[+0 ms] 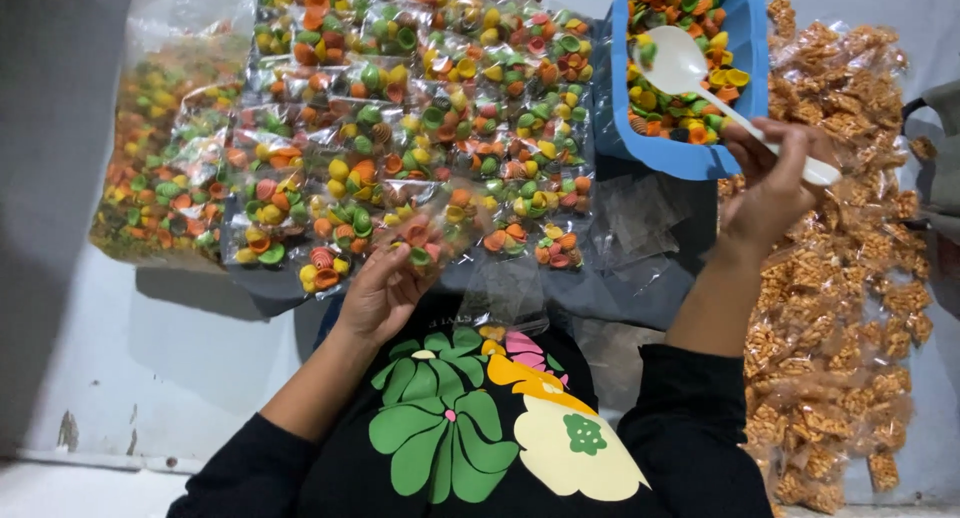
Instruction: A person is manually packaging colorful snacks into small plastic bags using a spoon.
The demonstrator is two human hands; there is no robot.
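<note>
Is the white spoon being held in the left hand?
No, the white spoon is gripped by the right hand over the blue tub, while the left hand holds a small clear packet of coloured snacks.

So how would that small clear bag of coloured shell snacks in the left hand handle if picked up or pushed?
Probably floppy: the small clear bag sags around the left hand fingers. Likely light, since it holds few puffy shells. The glossy film may slip, and the pieces inside could crush if squeezed.
</note>
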